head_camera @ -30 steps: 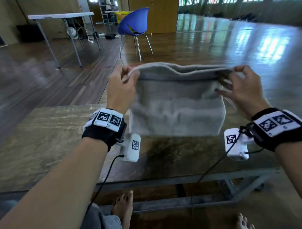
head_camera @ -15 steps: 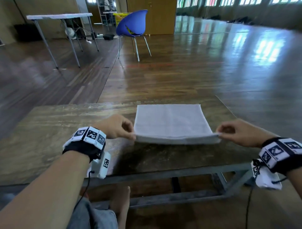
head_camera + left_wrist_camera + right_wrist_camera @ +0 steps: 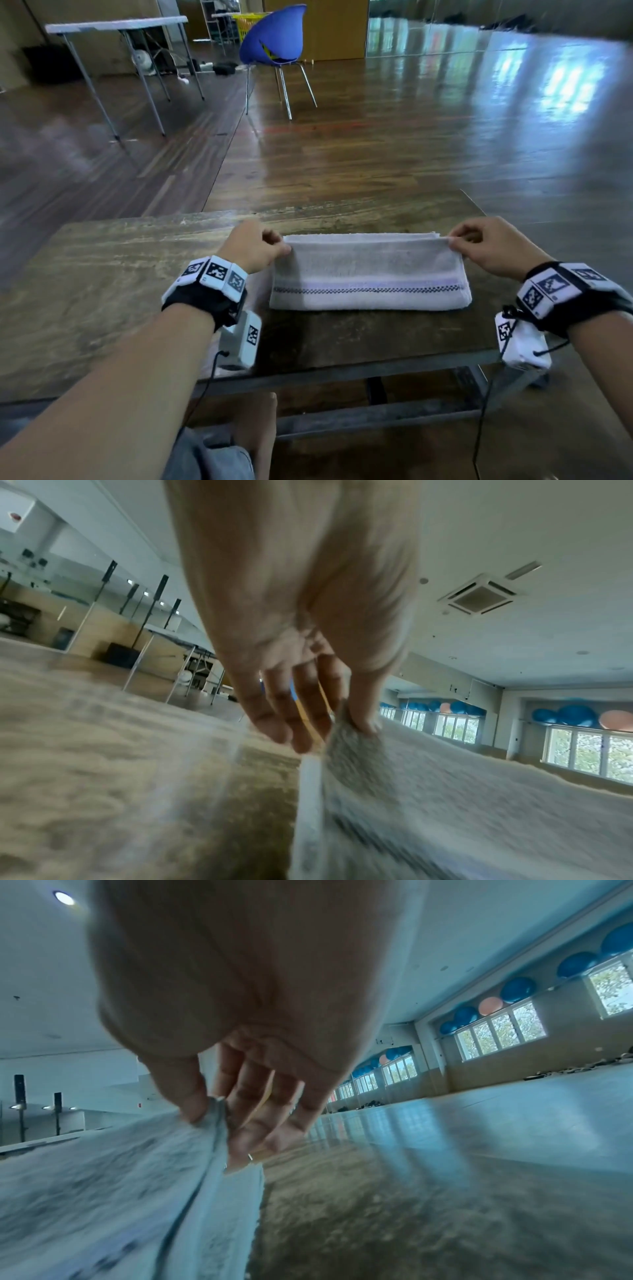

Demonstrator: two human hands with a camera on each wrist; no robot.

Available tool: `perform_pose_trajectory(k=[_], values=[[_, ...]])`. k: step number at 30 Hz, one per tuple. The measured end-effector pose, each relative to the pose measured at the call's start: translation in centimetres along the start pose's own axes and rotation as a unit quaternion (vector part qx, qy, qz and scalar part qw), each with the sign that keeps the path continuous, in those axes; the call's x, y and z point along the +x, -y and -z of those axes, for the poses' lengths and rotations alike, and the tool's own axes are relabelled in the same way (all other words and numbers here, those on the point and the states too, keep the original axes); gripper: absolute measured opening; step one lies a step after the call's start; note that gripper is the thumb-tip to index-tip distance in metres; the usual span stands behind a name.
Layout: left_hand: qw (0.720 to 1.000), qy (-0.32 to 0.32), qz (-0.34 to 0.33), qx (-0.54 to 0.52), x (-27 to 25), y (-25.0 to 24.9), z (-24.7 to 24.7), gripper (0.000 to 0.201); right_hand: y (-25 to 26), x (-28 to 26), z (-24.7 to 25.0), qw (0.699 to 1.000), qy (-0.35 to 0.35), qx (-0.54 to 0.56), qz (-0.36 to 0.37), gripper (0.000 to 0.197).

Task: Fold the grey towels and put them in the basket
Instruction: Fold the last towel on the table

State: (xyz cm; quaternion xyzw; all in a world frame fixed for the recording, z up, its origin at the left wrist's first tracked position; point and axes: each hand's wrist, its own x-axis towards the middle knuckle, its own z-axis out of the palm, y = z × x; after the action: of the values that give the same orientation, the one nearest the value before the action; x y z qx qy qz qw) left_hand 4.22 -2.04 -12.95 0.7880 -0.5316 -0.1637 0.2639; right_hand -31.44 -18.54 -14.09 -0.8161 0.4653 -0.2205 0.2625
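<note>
A grey towel (image 3: pixel 368 274) with a dark checked stripe lies folded into a long band on the wooden table (image 3: pixel 102 274). My left hand (image 3: pixel 255 245) pinches the far left corner of its top layer, and my right hand (image 3: pixel 479 240) pinches the far right corner. The left wrist view shows thumb and fingers of the left hand (image 3: pixel 337 723) closed on the towel (image 3: pixel 445 791) corner. Seen from the right wrist, the right hand (image 3: pixel 212 1112) pinches the towel (image 3: pixel 120 1177) edge the same way. No basket for the towels is in view near the table.
The table's near edge and metal frame (image 3: pixel 342 373) run below the towel, with my bare feet beneath. Across the wooden floor stand a blue chair (image 3: pixel 274 37), a white folding table (image 3: pixel 116 25) and a yellow basket (image 3: pixel 245 20) far back.
The towel was held up in the air, then laid flat on the table. Both hands have since carried its near edge over to the far edge, folding it in half.
</note>
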Motion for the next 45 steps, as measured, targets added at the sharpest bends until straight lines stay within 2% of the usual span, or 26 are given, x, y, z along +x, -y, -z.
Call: perform_pose_trajectory(k=[3,5,10,13,19,22,24,26,28,30,33,35,36,38,40,42,44,45], values=[[0.997,-0.079,0.019,0.013,2.1,-0.2,-1.8,0.016,-0.2,2.4,-1.5,0.997,-0.06,-0.05,-0.016,0.006],[0.995,-0.091,0.035,0.008,3.2,-0.1,-2.8,0.014,-0.6,3.6,-2.4,0.995,-0.068,-0.062,-0.031,0.008],[0.997,-0.042,0.042,0.051,4.5,0.2,-4.8,0.013,-1.9,5.1,-4.4,0.993,-0.007,-0.1,-0.058,0.006],[0.998,-0.018,0.043,0.033,4.6,0.3,-4.5,0.012,-2.1,5.4,-4.4,0.993,0.01,-0.098,-0.069,0.008],[0.998,0.008,0.036,0.042,3.8,0.4,-3.3,0.014,-1.1,4.5,-3.7,0.996,-0.005,-0.055,-0.064,0.016],[0.998,0.019,0.033,0.042,3.4,0.4,-2.5,0.012,0.0,4.0,-3.1,0.996,-0.009,-0.062,-0.058,0.012],[0.999,-0.016,0.007,0.04,3.0,-0.1,-1.7,0.011,0.9,3.8,-2.6,0.996,-0.044,-0.057,-0.047,0.008],[0.995,-0.082,-0.044,0.029,2.5,-1.2,-0.7,0.01,1.7,3.6,-1.8,0.993,-0.102,-0.049,-0.019,0.006],[0.981,-0.167,-0.096,0.001,1.8,-2.2,0.7,0.011,2.5,3.2,-0.7,0.985,-0.168,-0.028,0.024,0.011],[0.96,-0.237,-0.145,-0.02,1.1,-2.7,2.1,0.014,3.2,2.5,0.5,0.972,-0.223,0.037,0.067,0.012],[0.945,-0.267,-0.186,-0.036,-0.3,-2.4,3.2,0.017,3.1,0.8,1.9,0.948,-0.266,0.119,0.128,0.014],[0.949,-0.247,-0.194,-0.03,-1.6,-1.6,2.9,0.017,2.2,-0.8,1.8,0.958,-0.236,0.086,0.138,0.011],[0.957,-0.215,-0.192,-0.02,-2.2,-1.1,2.6,0.015,1.5,-1.6,1.3,0.97,-0.198,0.053,0.127,0.009],[0.982,-0.108,-0.156,0.016,-3.1,0.0,1.7,0.012,0.0,-2.9,0.0,0.991,-0.103,-0.016,0.081,0.018],[0.995,-0.017,-0.086,0.054,-3.2,1.2,0.6,0.018,-0.8,-3.7,-1.1,0.997,-0.03,-0.066,0.027,0.013],[0.998,0.017,-0.015,0.05,-2.8,1.9,-0.5,0.023,-1.1,-3.8,-2.0,0.996,0.005,-0.087,-0.028,0.002],[0.996,0.023,0.047,0.071,-2.3,2.0,-1.4,0.028,-1.2,-3.4,-2.7,0.99,0.027,-0.116,-0.07,0.016],[0.993,0.025,0.071,0.088,-2.0,2.1,-1.9,0.038,-1.3,-3.1,-3.0,0.987,0.036,-0.13,-0.088,0.026]])
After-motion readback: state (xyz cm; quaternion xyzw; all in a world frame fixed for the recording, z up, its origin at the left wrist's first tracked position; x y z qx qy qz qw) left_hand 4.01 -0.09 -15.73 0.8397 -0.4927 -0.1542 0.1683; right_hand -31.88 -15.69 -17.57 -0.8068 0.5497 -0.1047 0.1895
